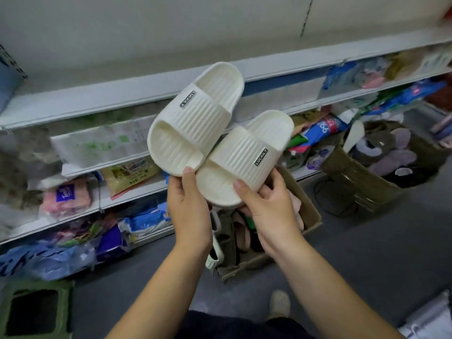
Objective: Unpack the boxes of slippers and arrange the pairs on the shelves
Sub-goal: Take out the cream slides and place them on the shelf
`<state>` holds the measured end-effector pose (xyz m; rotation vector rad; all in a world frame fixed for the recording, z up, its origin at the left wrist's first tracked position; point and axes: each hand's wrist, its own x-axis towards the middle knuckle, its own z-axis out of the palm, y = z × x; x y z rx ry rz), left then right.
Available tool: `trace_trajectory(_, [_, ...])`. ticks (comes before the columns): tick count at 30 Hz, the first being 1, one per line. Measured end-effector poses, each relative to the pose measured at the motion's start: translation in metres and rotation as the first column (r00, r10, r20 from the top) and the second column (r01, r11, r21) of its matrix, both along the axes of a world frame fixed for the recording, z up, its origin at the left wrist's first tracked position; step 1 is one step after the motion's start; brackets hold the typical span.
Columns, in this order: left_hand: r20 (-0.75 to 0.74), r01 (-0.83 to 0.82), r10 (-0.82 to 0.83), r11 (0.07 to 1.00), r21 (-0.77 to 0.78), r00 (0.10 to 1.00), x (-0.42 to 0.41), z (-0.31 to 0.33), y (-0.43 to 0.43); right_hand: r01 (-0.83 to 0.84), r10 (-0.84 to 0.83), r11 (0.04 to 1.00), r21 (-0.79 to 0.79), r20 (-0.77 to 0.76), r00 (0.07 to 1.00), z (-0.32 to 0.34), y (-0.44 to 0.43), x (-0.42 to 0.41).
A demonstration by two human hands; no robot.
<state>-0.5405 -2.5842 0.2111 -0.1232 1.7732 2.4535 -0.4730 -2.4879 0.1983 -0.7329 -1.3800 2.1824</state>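
Note:
Two cream ribbed slippers with black "LUCKILY" tags are held up in front of the shelves. My left hand [189, 204] grips the toe end of the upper left slipper [193, 118]. My right hand [266, 204] holds the lower right slipper [244, 155] from underneath, thumb on its strap. The two slippers overlap at the middle. Below my hands an open cardboard box [310, 214] on the floor holds several more slippers in pink, dark and pale green. The top white shelf [73, 104] is bare at the left.
The lower shelves [137, 192] are packed with bagged goods. A second, dark box [362, 182] with grey and purple fluffy slippers stands at the right. A green crate [34, 311] sits at the bottom left. Grey floor [367, 253] lies between, with my shoe [280, 302] on it.

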Motion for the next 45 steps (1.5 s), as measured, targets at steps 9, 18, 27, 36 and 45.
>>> trace_trajectory(9, [-0.081,-0.047,0.072,0.960,0.278,0.994,-0.016,0.073,0.106,-0.150,0.186,0.953,0.263,-0.121,0.975,0.088,0.155,-0.010])
trace_trajectory(18, [-0.337,-0.016,0.106,0.966,0.259,0.936,-0.041,0.139,0.159,-0.281,0.344,0.919,0.276,-0.217,0.913,0.156,0.242,-0.050])
trace_trajectory(27, [-0.574,-0.076,0.148,0.986,0.149,0.805,-0.110,0.230,0.166,-0.381,0.470,0.867,0.322,-0.268,0.841,0.252,0.272,-0.149])
trace_trajectory(36, [-0.512,-0.180,0.138,0.983,-0.031,0.847,-0.215,0.284,0.172,-0.352,0.446,0.838,0.416,-0.151,0.882,0.321,0.281,-0.252])
trace_trajectory(45, [-0.696,-0.515,-0.124,0.584,-0.627,0.708,-0.286,0.304,0.163,-0.226,0.310,0.904,0.362,-0.191,0.931,0.359,0.296,-0.314])
